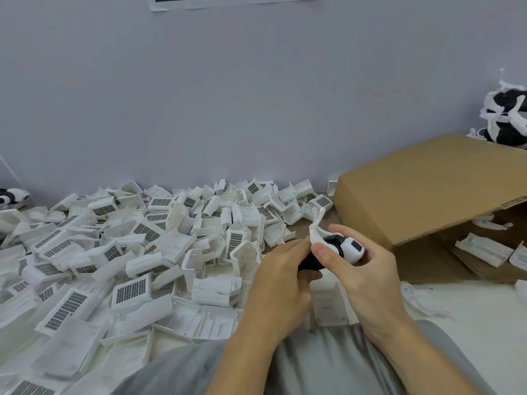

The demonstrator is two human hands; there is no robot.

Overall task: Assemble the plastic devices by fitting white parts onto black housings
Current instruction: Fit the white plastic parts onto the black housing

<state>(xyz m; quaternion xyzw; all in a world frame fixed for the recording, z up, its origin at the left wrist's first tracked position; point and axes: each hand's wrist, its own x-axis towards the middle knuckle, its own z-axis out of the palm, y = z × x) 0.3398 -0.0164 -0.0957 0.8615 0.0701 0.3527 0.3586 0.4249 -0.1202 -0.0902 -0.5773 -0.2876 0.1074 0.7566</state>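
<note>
White parts (137,252) in the pile: moulded plastic, matt to faint sheen, smooth, some w/ dark fine-grid panels. Held device (336,248): smooth plastic, black housing semi-gloss, white cap a bit shiny w/ small dark window. Box (413,192): brown corrugated cardboard, matt, fluting visible at cut edge. Wall (228,95): matt, smooth, pale lilac-grey paint. Sheet (228,1) at top: white paper. Cloth (328,366) over lap: grey fabric, matt, soft-looking.

Pile of white parts (137,252) covers the left; cardboard box (427,192) blocks the right; a narrow gap lies between them.
</note>
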